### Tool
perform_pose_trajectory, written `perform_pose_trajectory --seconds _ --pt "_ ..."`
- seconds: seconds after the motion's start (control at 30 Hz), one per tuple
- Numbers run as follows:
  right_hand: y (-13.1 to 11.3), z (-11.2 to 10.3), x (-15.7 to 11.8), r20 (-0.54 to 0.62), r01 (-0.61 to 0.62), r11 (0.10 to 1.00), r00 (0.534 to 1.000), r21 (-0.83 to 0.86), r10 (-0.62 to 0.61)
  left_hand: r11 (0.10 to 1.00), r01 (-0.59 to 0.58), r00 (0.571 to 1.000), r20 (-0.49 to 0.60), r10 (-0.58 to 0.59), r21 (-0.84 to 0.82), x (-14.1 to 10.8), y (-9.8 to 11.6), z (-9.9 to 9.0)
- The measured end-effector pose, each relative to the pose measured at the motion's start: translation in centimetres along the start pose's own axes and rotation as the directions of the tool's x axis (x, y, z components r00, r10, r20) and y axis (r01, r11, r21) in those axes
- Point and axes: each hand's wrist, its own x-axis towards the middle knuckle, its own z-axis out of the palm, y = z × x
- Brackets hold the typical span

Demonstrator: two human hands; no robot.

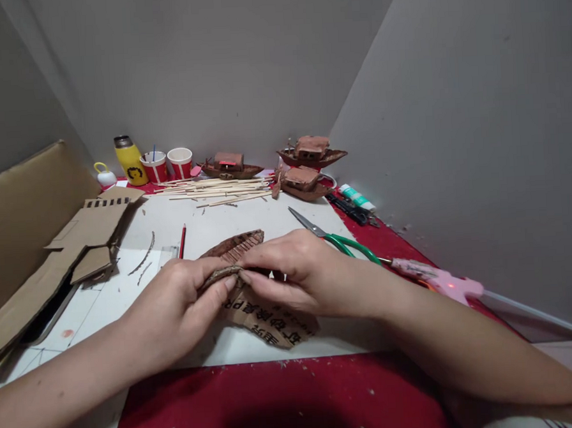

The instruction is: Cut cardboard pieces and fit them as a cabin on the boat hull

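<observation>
From where I stand, grey walls (221,70) close off the back and right of the table, and a stretch of white board (267,220) shows between the hands and the wooden sticks (212,190) beyond; its front edge meets a red surface (257,394). Scissors (344,241) lie just past the right wrist, a pink glue gun (445,282) beside that forearm, a pencil (182,240) near the left knuckles. Over the middle of the board, the left hand (189,296) pinches the near edge of a small boat (237,247) between thumb and forefinger, and the right hand (298,271) pinches the same edge right beside it, fingertips nearly meeting. The boat is brown and rough, curved along its side, with narrow ribs inside; below it hangs or lies crinkled brown paper (267,320) with black print, and folded cardboard (88,225) sits flat-sided at left
</observation>
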Motion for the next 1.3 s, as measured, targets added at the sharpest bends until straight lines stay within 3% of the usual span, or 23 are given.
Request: perform_pose_trajectory --seconds 0.1,0.17,0.23,0.3,0.4,0.5,0.6,0.67,0.77,0.9,0.97,1.07,1.17,1.23,1.3 --pt "-0.4 0.6 -0.2 0.045 0.063 0.953 0.998 -0.296 -0.052 0.978 0.124 0.992 0.011 -0.124 -0.166 0.4 -0.5 0.2" --pt "-0.5 0.9 -0.3 0.047 0.090 0.894 0.996 -0.438 -0.077 0.902 0.254 0.966 0.045 -0.254 -0.349 0.8 -0.8 0.2" --pt "-0.4 1.1 -0.3 0.028 0.048 0.896 0.999 -0.442 -0.040 0.819 0.326 0.941 0.078 -0.330 -0.472 1.2 -1.1 0.3" --pt "-0.1 1.1 -0.2 0.001 -0.041 0.950 0.999 -0.309 0.043 0.787 0.344 0.934 0.098 -0.345 -0.512 1.4 -1.3 0.3" --pt "0.3 0.9 0.0 0.003 -0.131 0.991 0.991 -0.023 0.132 0.814 0.332 0.942 0.116 -0.316 -0.478 1.2 -1.3 0.3" --pt "0.5 0.8 0.3 0.007 -0.130 0.987 0.991 0.096 0.130 0.902 0.262 0.965 0.088 -0.247 -0.344 0.9 -1.2 0.3" --pt "0.6 0.9 0.3 0.033 -0.085 0.993 0.996 0.083 0.083 0.958 0.198 0.980 0.071 -0.187 -0.208 0.8 -1.3 0.4" --pt "0.5 1.1 0.3 0.039 -0.039 0.999 0.999 0.031 0.038 0.953 0.199 0.979 0.084 -0.185 -0.228 0.9 -1.3 0.5" --pt "0.1 1.4 0.0 0.046 -0.013 0.990 0.999 -0.139 0.020 0.910 0.254 0.967 0.122 -0.225 -0.328 1.1 -1.3 0.5" --pt "-1.0 1.8 -0.6 0.108 0.011 0.919 0.994 -0.395 0.035 0.878 0.351 0.934 0.190 -0.303 -0.324 1.2 -1.2 0.5" --pt "-1.2 1.8 -0.6 0.107 -0.034 0.933 0.991 -0.359 0.078 0.877 0.348 0.933 0.214 -0.290 -0.330 1.1 -1.2 0.4" --pt "-0.8 1.4 -0.3 0.009 -0.140 0.982 0.990 -0.128 0.142 0.890 0.300 0.947 0.222 -0.234 -0.344 1.0 -1.1 0.3" --pt "-0.4 1.1 0.0 -0.030 -0.156 0.987 0.987 0.028 0.156 0.944 0.222 0.965 0.194 -0.176 -0.246 0.9 -1.1 0.4" --pt "-0.4 1.2 0.0 0.040 -0.137 0.991 0.990 0.009 0.136 0.978 0.152 0.979 0.160 -0.128 -0.144 0.8 -1.3 0.7" --pt "-0.6 1.6 -0.2 0.118 -0.069 0.991 0.990 -0.116 0.083 0.989 0.132 0.983 0.137 -0.122 -0.061 0.9 -1.5 0.9"
